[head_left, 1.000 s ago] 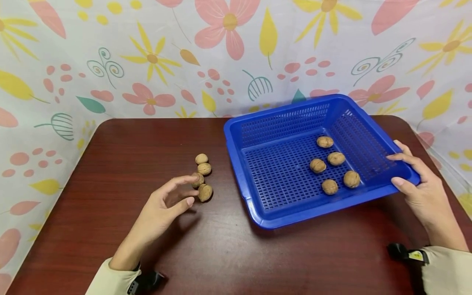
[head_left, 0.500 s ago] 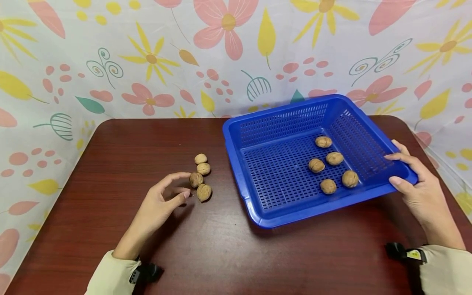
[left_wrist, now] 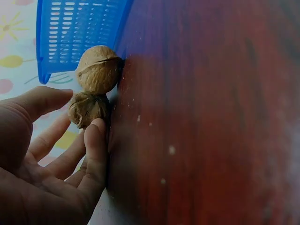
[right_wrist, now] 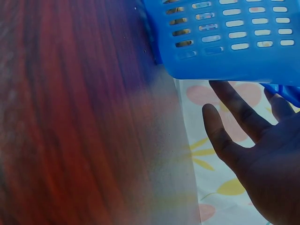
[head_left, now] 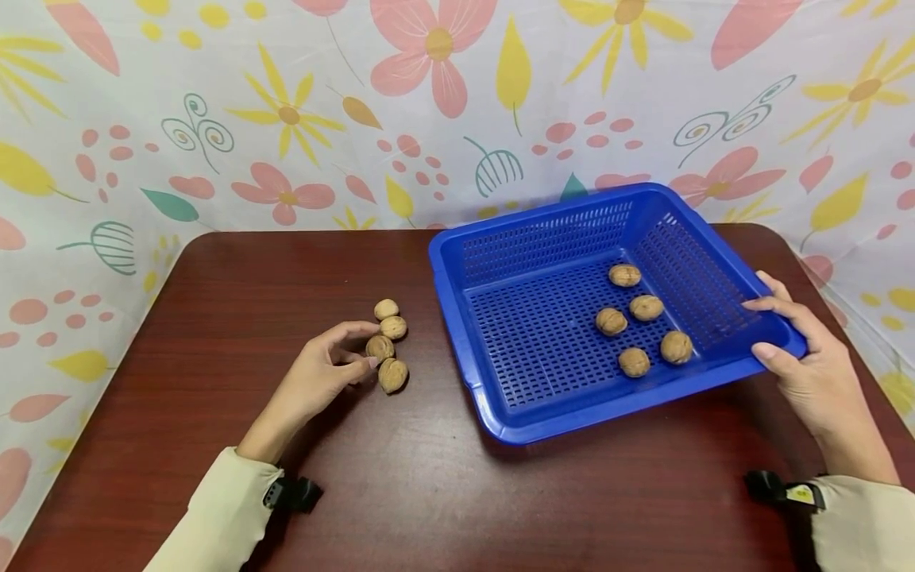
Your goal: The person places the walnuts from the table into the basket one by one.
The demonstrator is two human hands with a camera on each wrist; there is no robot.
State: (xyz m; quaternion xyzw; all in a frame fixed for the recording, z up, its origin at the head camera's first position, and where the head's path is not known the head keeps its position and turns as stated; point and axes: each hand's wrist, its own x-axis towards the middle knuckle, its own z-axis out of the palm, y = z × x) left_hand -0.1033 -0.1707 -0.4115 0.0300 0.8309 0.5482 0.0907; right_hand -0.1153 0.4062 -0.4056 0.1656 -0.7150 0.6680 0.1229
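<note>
Left hand (head_left: 320, 373) pinches one walnut (head_left: 380, 348) on the table (head_left: 429, 492), beside three others (head_left: 392, 327); right hand (head_left: 822, 369) grips the blue basket (head_left: 608, 411) by its near right corner. I count five walnuts (head_left: 611, 321) already inside, leaving four out.

Dark reddish-brown table (head_left: 429, 516), wood grain, rounded far corners, extends under left hand (head_left: 319, 372) and right hand (head_left: 820, 365). Pale sheen (head_left: 432, 449) on it between the hands, toward near side. Few pale specks (left_wrist: 172, 150) on table near left hand. White printed cloth (head_left: 429, 208) beyond both hands and out to either side. Print: big pink flower (head_left: 439, 44) far beyond, between hands; yellow flower (head_left: 289, 116) beyond left hand; teal leaf (head_left: 171, 206) farther left; teal swirl (head_left: 704, 128), yellow leaf (head_left: 840, 201) beyond right hand.
</note>
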